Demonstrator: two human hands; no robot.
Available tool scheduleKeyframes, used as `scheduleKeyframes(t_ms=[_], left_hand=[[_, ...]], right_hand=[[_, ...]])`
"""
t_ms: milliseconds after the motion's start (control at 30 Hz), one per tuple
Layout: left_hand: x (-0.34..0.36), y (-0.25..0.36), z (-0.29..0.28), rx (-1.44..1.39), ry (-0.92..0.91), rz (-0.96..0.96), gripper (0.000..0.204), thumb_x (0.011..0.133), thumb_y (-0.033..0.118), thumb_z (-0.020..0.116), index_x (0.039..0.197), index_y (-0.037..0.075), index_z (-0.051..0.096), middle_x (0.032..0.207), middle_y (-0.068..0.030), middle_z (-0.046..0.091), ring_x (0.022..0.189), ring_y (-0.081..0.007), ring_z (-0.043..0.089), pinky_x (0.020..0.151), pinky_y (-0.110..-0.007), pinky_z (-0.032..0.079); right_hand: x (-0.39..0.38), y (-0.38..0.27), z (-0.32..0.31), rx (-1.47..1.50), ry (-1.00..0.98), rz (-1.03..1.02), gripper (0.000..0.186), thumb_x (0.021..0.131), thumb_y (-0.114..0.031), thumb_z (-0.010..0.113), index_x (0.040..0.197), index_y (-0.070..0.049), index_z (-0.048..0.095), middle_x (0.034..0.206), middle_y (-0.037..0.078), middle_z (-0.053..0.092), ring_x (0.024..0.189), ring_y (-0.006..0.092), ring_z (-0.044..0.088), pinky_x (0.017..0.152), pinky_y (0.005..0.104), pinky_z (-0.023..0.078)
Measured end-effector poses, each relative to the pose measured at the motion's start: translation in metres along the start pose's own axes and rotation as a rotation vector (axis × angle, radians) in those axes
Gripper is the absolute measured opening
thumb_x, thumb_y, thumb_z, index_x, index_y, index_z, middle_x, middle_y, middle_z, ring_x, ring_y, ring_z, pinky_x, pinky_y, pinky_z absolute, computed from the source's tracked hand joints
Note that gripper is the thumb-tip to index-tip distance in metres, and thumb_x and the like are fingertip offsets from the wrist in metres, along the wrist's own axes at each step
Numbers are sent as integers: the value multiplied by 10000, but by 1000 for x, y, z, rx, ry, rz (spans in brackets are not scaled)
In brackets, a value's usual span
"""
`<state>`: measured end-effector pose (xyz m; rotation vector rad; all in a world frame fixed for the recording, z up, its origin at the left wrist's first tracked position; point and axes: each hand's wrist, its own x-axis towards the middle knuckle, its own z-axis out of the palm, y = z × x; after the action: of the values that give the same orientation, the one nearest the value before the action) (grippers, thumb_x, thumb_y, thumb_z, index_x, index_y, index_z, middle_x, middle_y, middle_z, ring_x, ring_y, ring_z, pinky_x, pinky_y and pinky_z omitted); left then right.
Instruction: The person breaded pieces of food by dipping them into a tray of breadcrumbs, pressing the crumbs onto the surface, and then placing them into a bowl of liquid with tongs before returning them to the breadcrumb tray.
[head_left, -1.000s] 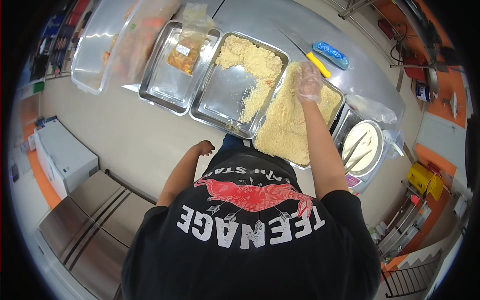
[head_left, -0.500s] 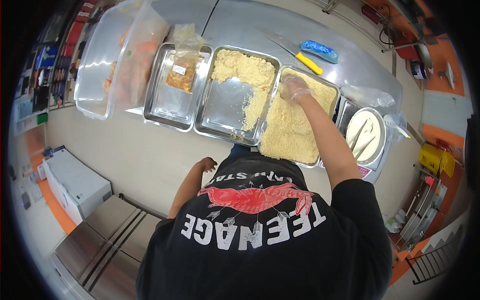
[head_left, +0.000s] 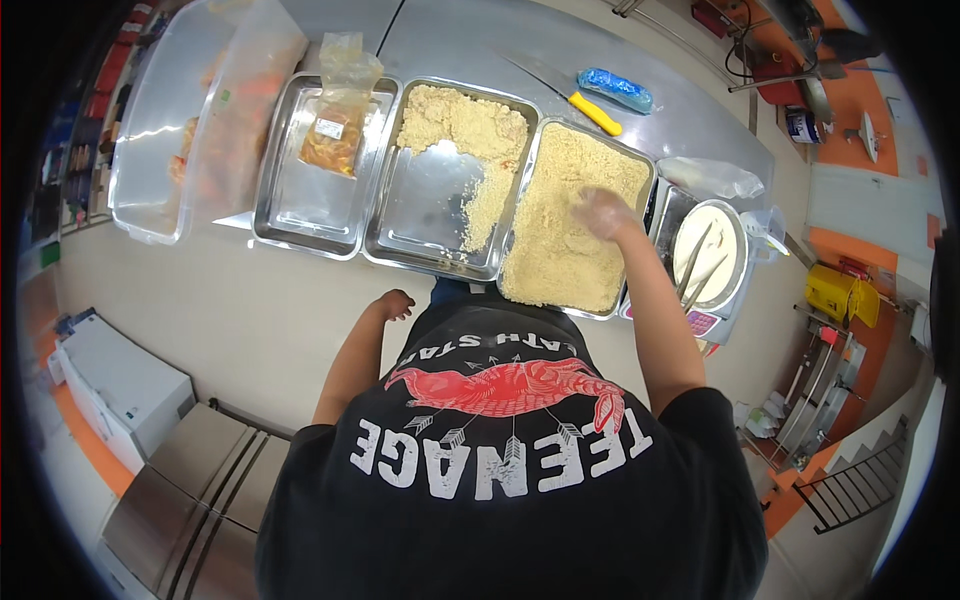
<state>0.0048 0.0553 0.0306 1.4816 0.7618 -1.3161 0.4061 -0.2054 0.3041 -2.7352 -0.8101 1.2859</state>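
My right hand [head_left: 605, 214], in a thin clear plastic glove, is over the metal tray of pale yellow crumbs [head_left: 560, 262]. Its fingers point left, loosely apart, with nothing visible in them. Low mounds in the crumbs lie near it, but whatever may be under them is hidden. Bare and loosely open, my left hand [head_left: 397, 304] hangs beside my body, away from the trays, holding nothing. To the left, a second metal tray [head_left: 412, 205] has crumb-coated pieces [head_left: 462, 122] along its far side and loose crumbs on its right.
Further left, a third tray [head_left: 300, 205] carries a bag of orange-brown food [head_left: 330, 140], beside a large clear tub [head_left: 150, 150]. A yellow-handled knife [head_left: 596, 114] and a blue wrapped roll [head_left: 614, 90] lie behind. At right stands a bowl of white batter [head_left: 708, 245] with tongs [head_left: 690, 268].
My right hand has moved nearer to me, from the far part of the crumb tray to its middle. The whole view has shifted slightly. My left hand stays low beside my body.
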Motion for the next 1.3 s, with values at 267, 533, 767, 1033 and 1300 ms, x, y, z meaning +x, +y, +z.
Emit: scheduleKeyframes(t_ms=[267,533,767,1033,1300], left_hand=[[14,-23,1,71,-71,-42,342,878,253,426,1137,70,555,1058,-113,637,858,-235,652,587,-340,519],[-7,-21,-18,117,-42,-57,341,888,235,417,1134,39,549,1041,-129,640,837,-243,657,556,-331,517],[-28,1,-6,38,22,6,359,868,230,440,1159,49,547,1014,-135,647,792,-222,661,531,-322,515],[7,8,6,118,-57,28,372,877,239,405,1180,70,541,1008,-121,652,802,-223,648,580,-349,517],[25,-6,12,127,-68,-33,335,858,265,461,1076,40,579,1006,-108,654,812,-227,654,591,-357,516]], right_hand=[[-20,36,45,118,540,120,423,872,-327,451,1096,24,525,971,262,585,909,379,569,830,418,439],[44,4,72,20,880,400,571,869,-405,463,1273,-7,403,1247,198,448,1119,348,456,945,412,368],[45,2,84,70,843,405,663,866,-496,418,1329,-30,332,1354,181,333,1231,327,350,1025,436,261],[36,29,83,82,992,336,633,851,-487,461,1232,18,433,1203,210,482,1140,350,439,976,424,332],[-74,2,69,-10,150,445,625,753,-513,577,1023,50,597,1072,246,582,995,321,575,860,383,444]])
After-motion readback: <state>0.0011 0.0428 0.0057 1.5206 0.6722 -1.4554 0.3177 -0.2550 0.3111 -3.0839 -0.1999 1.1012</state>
